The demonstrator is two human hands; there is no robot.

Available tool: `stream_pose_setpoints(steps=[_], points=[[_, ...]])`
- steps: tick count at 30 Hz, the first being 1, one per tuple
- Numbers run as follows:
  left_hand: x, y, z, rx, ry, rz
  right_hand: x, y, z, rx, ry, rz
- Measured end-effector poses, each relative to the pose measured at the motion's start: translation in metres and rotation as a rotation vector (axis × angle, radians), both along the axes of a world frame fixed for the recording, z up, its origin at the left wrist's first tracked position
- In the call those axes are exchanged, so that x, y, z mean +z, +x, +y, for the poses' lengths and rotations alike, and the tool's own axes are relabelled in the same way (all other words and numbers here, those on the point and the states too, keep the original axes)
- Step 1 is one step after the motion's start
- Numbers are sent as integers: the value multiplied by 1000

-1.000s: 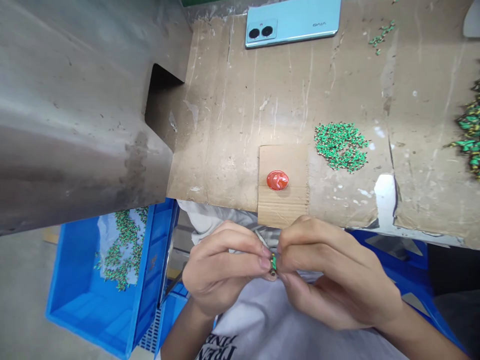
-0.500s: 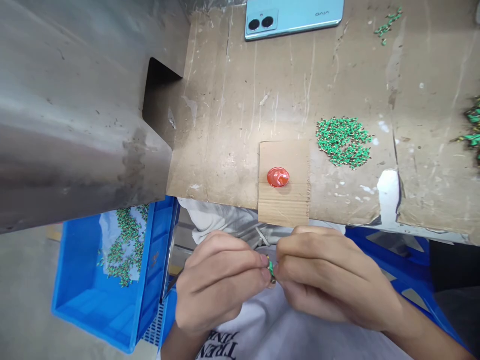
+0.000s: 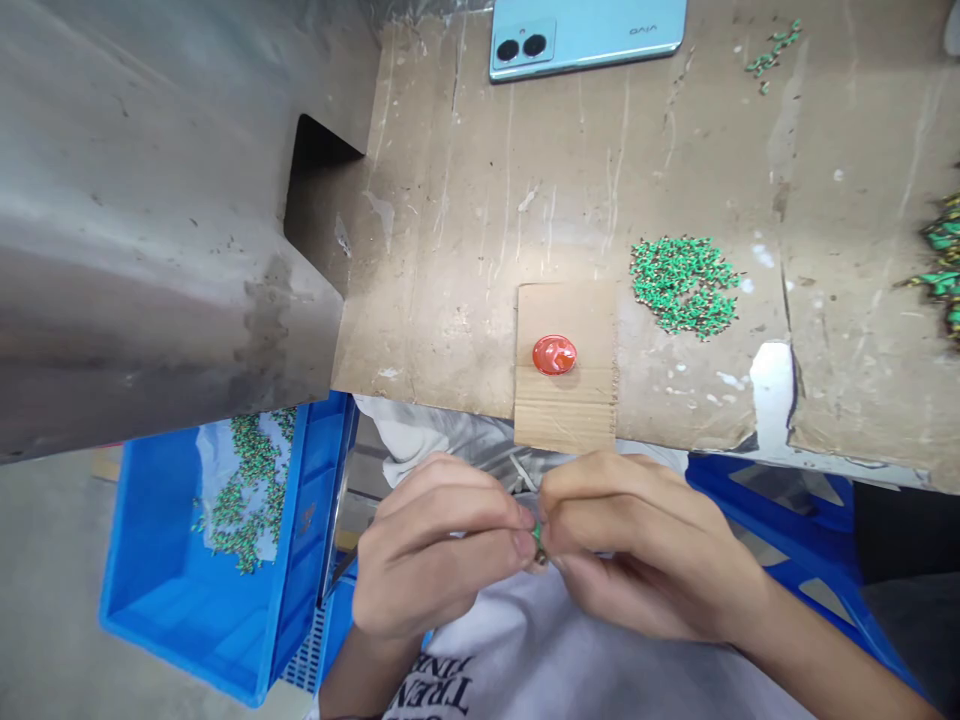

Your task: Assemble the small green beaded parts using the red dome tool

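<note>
Both hands meet just below the near edge of the cardboard-covered bench [image 3: 480, 230], over the person's lap. Left hand [image 3: 435, 560] and right hand [image 3: 637, 550] each pinch the same tiny green part [image 3: 538, 535] btwn thumb & fingertips, closed tight on it from opposite sides; prob held close to the body so the eyes can get at sth that small. Only a sliver of the part shows, so can't tell its exact shape. On the bench, a heap of matching green pieces [image 3: 682, 285] sits towards the right, within easy reach of the right hand. A small cardboard patch [image 3: 566, 400] at the near edge carries a red blob [image 3: 555, 355], directly ahead of the hands. Blue bin [image 3: 217, 600] w/ more green pieces sits low at left, beneath a grey metal chute [image 3: 150, 220]. Phone [image 3: 589, 35] lies face down at the far edge, well apart.
</note>
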State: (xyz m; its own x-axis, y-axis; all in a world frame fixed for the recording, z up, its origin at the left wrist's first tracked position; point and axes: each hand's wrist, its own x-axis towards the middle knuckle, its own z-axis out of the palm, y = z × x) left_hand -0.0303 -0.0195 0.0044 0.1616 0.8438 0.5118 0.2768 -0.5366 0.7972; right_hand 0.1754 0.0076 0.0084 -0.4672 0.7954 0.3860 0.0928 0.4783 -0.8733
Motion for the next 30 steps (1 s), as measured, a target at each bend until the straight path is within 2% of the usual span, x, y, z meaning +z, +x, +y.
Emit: stream_pose_setpoints(steps=[4, 9, 15, 22, 30], points=[[-3, 9, 8, -24, -4, -109, 1, -1, -1, -42, -42, 10], [-5, 10, 10, -34, -13, -138, 2, -1, -1, -34, -32, -3], [-6, 6, 5, -55, -40, -141, 0, -2, -2, -34, 35, -29], [1, 7, 0, 23, -82, 19, 1, 3, -4, -48, 112, -118], [9, 4, 4, -28, -115, 64, -8, 4, -5, 22, 85, -99]])
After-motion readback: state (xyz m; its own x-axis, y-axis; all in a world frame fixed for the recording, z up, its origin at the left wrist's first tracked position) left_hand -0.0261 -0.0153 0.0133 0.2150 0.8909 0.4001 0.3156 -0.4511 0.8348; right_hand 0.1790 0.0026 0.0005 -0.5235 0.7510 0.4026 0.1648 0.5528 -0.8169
